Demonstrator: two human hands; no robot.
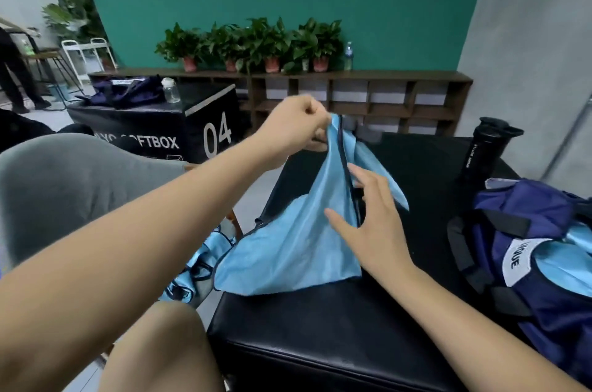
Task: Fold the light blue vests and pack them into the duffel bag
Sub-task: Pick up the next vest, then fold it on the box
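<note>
I work over the black tabletop [320, 337], which fills the middle of my head view. The navy bag [528, 295] lies on its right end, with light blue cloth already showing inside. The vest [288, 247] in hand lies left of the bag, its top lifted clear of the tabletop and its lower hem draped over the near left edge, seemingly spilling a little past it. A pile [189, 276] of more blue vests sits lower, off that edge beside the grey chair [73, 186]. My left hand [294, 126] is up and forward, fingers curled, pinching the vest's topmost point by the dark trim. My right hand [374, 225] is apart from it, lower and nearer me, fingers straight and spread against the vest's right side along the trim; it grips nothing. I judge this to be the straightening before the first fold. To do it well, I would hold the pinch firm and run the flat hand down the trim to take out the twist. Then I would lay the vest square on the bare tabletop, hem pulled back from the edge. The cloth looks slick, so I would press each fold before letting go.
</note>
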